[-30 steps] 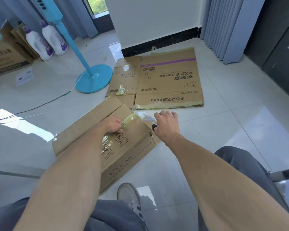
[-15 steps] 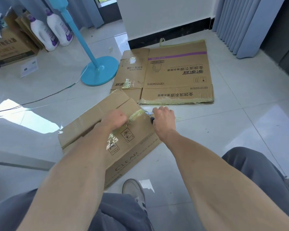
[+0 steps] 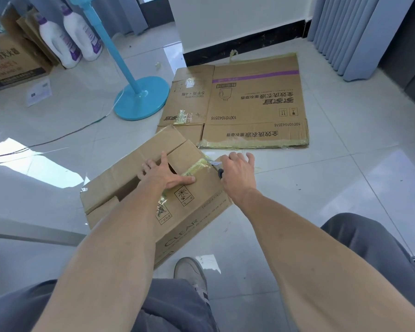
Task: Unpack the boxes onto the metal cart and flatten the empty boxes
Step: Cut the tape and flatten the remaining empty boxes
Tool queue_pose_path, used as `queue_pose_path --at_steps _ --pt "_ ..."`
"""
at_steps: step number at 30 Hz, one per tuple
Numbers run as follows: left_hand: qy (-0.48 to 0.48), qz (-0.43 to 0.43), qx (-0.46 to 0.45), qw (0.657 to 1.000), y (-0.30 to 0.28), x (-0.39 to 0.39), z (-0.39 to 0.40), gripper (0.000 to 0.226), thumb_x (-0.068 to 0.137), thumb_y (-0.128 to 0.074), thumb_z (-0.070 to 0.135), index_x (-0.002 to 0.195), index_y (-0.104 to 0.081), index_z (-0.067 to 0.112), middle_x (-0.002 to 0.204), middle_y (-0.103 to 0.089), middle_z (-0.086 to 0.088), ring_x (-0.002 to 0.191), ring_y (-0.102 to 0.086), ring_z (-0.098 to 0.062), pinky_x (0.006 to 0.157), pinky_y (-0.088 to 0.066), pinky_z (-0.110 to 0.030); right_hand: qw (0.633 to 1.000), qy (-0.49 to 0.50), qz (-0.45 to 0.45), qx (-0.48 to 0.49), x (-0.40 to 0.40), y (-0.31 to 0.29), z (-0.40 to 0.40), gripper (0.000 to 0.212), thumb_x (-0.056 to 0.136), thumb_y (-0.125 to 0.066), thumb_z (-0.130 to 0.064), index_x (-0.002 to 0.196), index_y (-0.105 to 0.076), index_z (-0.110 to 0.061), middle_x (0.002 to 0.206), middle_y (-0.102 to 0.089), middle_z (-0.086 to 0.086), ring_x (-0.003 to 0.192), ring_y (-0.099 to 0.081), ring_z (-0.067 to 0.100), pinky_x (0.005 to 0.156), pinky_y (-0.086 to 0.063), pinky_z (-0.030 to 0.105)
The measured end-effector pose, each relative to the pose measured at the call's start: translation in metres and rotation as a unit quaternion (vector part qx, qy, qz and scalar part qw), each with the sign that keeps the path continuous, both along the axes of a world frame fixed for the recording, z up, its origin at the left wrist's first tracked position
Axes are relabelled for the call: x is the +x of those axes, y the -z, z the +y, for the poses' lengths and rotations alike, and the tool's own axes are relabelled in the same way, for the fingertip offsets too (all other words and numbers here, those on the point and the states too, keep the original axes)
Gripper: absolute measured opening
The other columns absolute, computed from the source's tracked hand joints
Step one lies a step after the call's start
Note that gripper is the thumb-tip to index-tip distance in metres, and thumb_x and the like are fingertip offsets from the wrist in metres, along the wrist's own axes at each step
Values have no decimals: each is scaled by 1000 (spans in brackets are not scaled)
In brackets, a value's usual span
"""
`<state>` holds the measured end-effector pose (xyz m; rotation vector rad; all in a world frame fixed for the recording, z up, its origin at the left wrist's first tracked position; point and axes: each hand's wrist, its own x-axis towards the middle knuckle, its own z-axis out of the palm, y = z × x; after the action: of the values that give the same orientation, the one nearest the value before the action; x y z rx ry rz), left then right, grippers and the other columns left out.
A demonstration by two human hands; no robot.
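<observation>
Two hands are on the carton now, and both have shifted in the last second. Our left hand [image 3: 164, 174], which a moment ago lay curled over the yellowish tape, has spread flat, fingers straight, pressing down on the top flaps of the CLEAR box [image 3: 153, 195]. Under its palm the seam has opened: a dark gap shows between the flaps just beyond the knuckles, where earlier the tape held them together. Our right hand [image 3: 237, 172] has come in from the floor beside the box to the far end of the tape strip [image 3: 197, 167], and it grips a small cutter [image 3: 217, 167], dark handle in the palm with the blade tip pointing at the tape.

We judge the seam is being slit, so this box is close to opening up. Whether anything is inside we cannot tell. No metal cart is in view.

Just beyond our right hand lies the flattened box [image 3: 256, 104], already done. Its print reads upside down to us: the number 1001010043516 twice, Chinese characters for a laundry detergent, and "5千克 × 4瓶" on a side flap. The box under our hands shows "CLEAR" on its near side, plus handling symbols by our left wrist. Far to the left of our left hand stand two white detergent bottles [image 3: 70, 39], a printed carton [image 3: 12, 63] and a blue fan stand [image 3: 141, 99].
</observation>
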<state>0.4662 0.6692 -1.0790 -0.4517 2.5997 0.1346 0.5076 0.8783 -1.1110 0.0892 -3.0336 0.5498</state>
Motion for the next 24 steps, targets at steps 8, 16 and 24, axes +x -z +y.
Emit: queue_pose_path --at_steps 8,16,24 --pt "-4 -20 -2 1000 2 -6 -4 147 45 -71 87 156 11 35 164 4 -19 151 4 -37 117 -11 -62 999 8 -30 -18 -8 -7 -7 10 89 -51 -6 84 -54 -15 77 -49 1 75 -46 25 77 -30 32" --pt "-8 -16 6 1000 2 -7 -2 146 47 -72 86 156 10 34 164 6 -18 151 6 -37 117 -11 -63 999 7 22 36 -7 -5 -12 12 85 -58 -9 93 -54 -16 86 -49 1 82 -48 24 96 -28 41" --pt "-6 -38 5 999 4 -3 -5 152 43 -74 86 155 15 35 164 15 -13 151 13 -32 118 -11 -62 999 7 -25 29 -30 -21 -9 34 81 -57 4 66 -34 -17 63 -40 -3 64 -43 23 68 -27 30"
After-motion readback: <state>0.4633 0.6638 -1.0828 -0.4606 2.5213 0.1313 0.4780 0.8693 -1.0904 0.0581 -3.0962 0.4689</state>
